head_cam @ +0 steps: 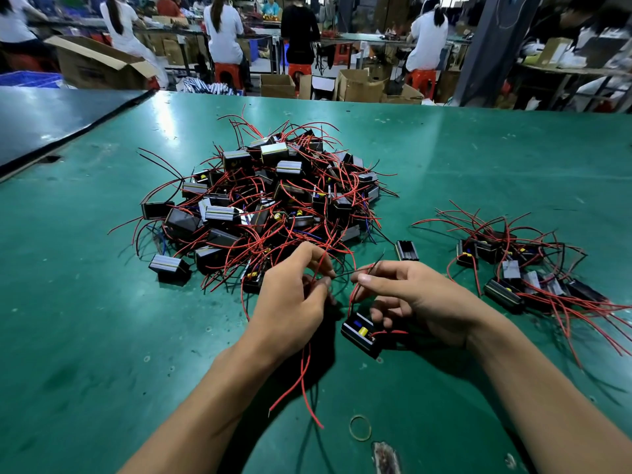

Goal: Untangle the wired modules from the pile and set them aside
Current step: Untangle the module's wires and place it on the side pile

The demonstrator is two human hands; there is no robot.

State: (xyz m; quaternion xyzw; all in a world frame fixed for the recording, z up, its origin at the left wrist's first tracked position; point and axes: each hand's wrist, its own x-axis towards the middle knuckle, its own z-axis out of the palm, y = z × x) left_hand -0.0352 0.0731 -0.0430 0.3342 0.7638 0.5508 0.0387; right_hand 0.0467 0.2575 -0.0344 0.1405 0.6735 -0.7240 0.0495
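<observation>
Left hand [290, 302] pinching red wires [302, 371] just in front of pile [270, 200], right hand [410, 299] pinching black wire [343, 273]; one module [360, 333] sitting nearer than pile, sorted modules [513, 268] lying right of pile, all on table [102, 302]

Beyond the green worktable [102, 336], seated workers [224, 32] on red stools [227, 75] face long benches [359, 37] amid cardboard boxes [99, 66].

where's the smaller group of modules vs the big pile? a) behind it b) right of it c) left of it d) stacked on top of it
b: the smaller group lies on the table to the right of the big pile, apart from it.
</observation>
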